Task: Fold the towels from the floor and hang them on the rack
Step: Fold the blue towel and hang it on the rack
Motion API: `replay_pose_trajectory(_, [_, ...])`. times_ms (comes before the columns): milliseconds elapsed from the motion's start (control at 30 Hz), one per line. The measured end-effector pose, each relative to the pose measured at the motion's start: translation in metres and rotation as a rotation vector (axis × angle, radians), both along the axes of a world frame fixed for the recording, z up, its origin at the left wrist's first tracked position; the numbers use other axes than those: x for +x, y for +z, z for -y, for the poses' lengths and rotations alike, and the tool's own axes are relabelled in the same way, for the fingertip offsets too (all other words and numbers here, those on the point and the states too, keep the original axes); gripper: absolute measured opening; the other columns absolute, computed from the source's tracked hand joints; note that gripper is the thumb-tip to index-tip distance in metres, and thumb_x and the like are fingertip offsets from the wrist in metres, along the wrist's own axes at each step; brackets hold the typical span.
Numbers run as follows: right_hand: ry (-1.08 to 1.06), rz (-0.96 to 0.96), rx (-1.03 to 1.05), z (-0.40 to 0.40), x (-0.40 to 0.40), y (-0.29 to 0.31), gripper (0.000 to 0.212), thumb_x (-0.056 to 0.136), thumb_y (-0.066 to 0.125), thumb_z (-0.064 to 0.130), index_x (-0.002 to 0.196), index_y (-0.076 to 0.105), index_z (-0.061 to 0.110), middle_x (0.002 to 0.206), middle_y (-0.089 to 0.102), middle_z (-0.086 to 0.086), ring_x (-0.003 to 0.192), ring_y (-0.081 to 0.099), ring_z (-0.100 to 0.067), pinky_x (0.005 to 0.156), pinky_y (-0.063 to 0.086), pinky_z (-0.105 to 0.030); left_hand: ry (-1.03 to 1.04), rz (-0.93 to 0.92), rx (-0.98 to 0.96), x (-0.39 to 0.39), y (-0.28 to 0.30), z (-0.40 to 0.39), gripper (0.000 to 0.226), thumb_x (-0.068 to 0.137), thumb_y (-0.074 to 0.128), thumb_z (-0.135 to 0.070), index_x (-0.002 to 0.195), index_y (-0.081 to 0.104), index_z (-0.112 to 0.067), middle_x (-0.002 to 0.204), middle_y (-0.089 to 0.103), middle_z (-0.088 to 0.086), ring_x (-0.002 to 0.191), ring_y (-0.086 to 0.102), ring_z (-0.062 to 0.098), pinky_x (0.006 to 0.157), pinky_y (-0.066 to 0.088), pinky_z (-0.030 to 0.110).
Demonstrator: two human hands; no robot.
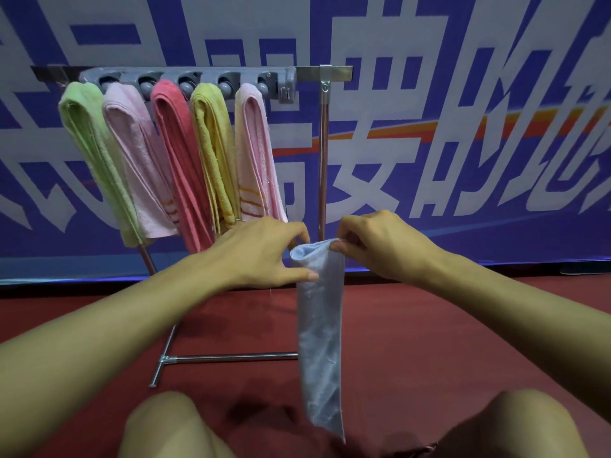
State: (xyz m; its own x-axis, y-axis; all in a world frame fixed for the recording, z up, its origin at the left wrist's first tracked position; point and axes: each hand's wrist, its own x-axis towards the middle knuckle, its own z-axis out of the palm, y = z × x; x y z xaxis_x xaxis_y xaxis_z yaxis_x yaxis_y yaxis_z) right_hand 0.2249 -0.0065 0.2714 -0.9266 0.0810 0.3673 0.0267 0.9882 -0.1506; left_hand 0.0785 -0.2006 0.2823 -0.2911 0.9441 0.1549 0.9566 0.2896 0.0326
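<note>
A pale blue towel [319, 342], folded into a long narrow strip, hangs in the air between a person's two hands, its lower end dangling just above the red floor [429, 342] between the person's bare knees. The right hand [380, 246] pinches the towel's top right corner between thumb and curled fingers, while the left hand [264, 256] holds the top left edge, fingers curled over the fold and the thumb pressed against the cloth lower down. Just beyond the hands stands a metal rack [323, 160], its upright post rising behind the right hand and its T-shaped foot resting on the floor to the left of the hanging towel. A grey holder bar [198, 77] with round clips runs along the rack's top rail, and five folded towels hang from it side by side: a green towel [92, 153] at the far left, then a light pink towel [135, 153], a red towel [178, 153], a yellow towel [213, 150] and a striped pink towel [254, 150] nearest the post. Behind the rack stretches a blue banner [463, 127] with large white characters and an orange stripe.
</note>
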Motion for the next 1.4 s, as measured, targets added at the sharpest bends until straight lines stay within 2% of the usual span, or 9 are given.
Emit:
replay_pose_trajectory(133, [0.017, 0.014, 0.028, -0.002, -0.002, 0.007, 0.024, 0.099, 0.061, 0.041, 0.094, 0.061, 0.017, 0.073, 0.059, 0.007, 0.066, 0.057, -0.016, 0.058, 0.047, -0.030, 0.019, -0.073, 0.123, -0.010, -0.012, -0.005, 0.018, 0.093, 0.058, -0.048, 0.086, 0.061, -0.031, 0.079, 0.059, -0.013, 0.087, 0.065, 0.020, 0.062, 0.049, 0.036])
replay_pose_trajectory(267, [0.069, 0.015, 0.142, -0.014, -0.010, 0.028, 0.021, 0.101, 0.059, 0.035, 0.098, 0.060, 0.014, 0.084, 0.061, 0.001, 0.073, 0.057, -0.022, 0.063, 0.049, -0.038, -0.032, -0.038, 0.197, -0.023, 0.000, -0.011, 0.018, 0.095, 0.063, -0.045, 0.095, 0.070, -0.028, 0.082, 0.053, -0.013, 0.087, 0.063, 0.022, 0.068, 0.052, 0.037])
replay_pose_trajectory(467, [0.134, -0.095, 0.547, -0.014, -0.006, 0.035, 0.024, 0.106, 0.042, 0.032, 0.106, 0.055, 0.012, 0.099, 0.053, -0.006, 0.075, 0.050, -0.024, 0.056, 0.048, -0.040, -0.080, -0.376, 0.297, -0.030, 0.000, -0.015, 0.019, 0.096, 0.065, -0.039, 0.101, 0.069, -0.022, 0.101, 0.060, 0.001, 0.088, 0.057, 0.027, 0.070, 0.050, 0.042])
replay_pose_trajectory(733, [0.065, -0.055, 0.372, -0.014, 0.000, 0.045, 0.027, 0.101, 0.041, 0.041, 0.107, 0.056, 0.019, 0.100, 0.060, 0.001, 0.077, 0.055, -0.022, 0.056, 0.049, -0.038, -0.074, 0.060, 0.434, -0.037, 0.003, -0.016, 0.013, 0.098, 0.065, -0.035, 0.089, 0.060, -0.027, 0.079, 0.061, -0.009, 0.072, 0.056, 0.013, 0.068, 0.051, 0.038])
replay_pose_trajectory(833, [0.024, 0.094, 0.367, -0.012, -0.002, 0.047, 0.018, 0.101, 0.047, 0.039, 0.106, 0.054, 0.024, 0.101, 0.063, 0.005, 0.082, 0.059, -0.021, 0.064, 0.051, -0.039, -0.082, 0.121, 0.356, -0.040, -0.003, -0.011, 0.009, 0.099, 0.063, -0.032, 0.093, 0.059, -0.026, 0.076, 0.066, -0.006, 0.069, 0.059, 0.011, 0.069, 0.052, 0.040])
replay_pose_trajectory(967, [0.050, 0.043, 0.260, -0.005, -0.004, 0.043, 0.015, 0.100, 0.052, 0.037, 0.105, 0.053, 0.022, 0.098, 0.063, 0.005, 0.078, 0.056, -0.019, 0.061, 0.046, -0.035, -0.042, 0.192, 0.419, -0.031, -0.017, -0.005, 0.007, 0.098, 0.065, -0.025, 0.095, 0.059, -0.023, 0.070, 0.059, -0.010, 0.064, 0.057, 0.007, 0.066, 0.049, 0.038])
replay_pose_trajectory(1100, [0.048, 0.004, 0.171, 0.000, -0.004, 0.046, 0.015, 0.098, 0.053, 0.036, 0.104, 0.053, 0.022, 0.092, 0.066, 0.004, 0.077, 0.060, -0.022, 0.063, 0.053, -0.043, 0.042, 0.337, 0.464, -0.024, -0.043, 0.007, 0.030, 0.094, 0.070, -0.042, 0.112, 0.054, -0.024, 0.091, 0.063, -0.020, 0.061, 0.058, 0.007, 0.068, 0.048, 0.032])
replay_pose_trajectory(1233, [0.037, -0.055, 0.147, 0.000, -0.003, 0.058, 0.019, 0.096, 0.054, 0.038, 0.108, 0.055, 0.022, 0.095, 0.069, 0.004, 0.081, 0.063, -0.022, 0.066, 0.056, -0.046, 0.097, 0.272, 0.457, -0.007, -0.095, 0.031, 0.037, 0.090, 0.068, -0.055, 0.105, 0.054, -0.024, 0.102, 0.052, -0.013, 0.066, 0.056, 0.008, 0.069, 0.050, 0.038])
replay_pose_trajectory(1400, [0.051, -0.078, 0.202, -0.001, -0.001, 0.070, 0.020, 0.097, 0.057, 0.036, 0.109, 0.055, 0.021, 0.095, 0.069, 0.002, 0.080, 0.062, -0.023, 0.065, 0.056, -0.045, -0.066, 0.344, 0.098, 0.028, -0.145, 0.038, 0.044, 0.095, 0.060, -0.060, 0.136, 0.046, -0.050, 0.155, 0.029, -0.006, 0.116, 0.063, 0.018, 0.096, 0.055, 0.036])
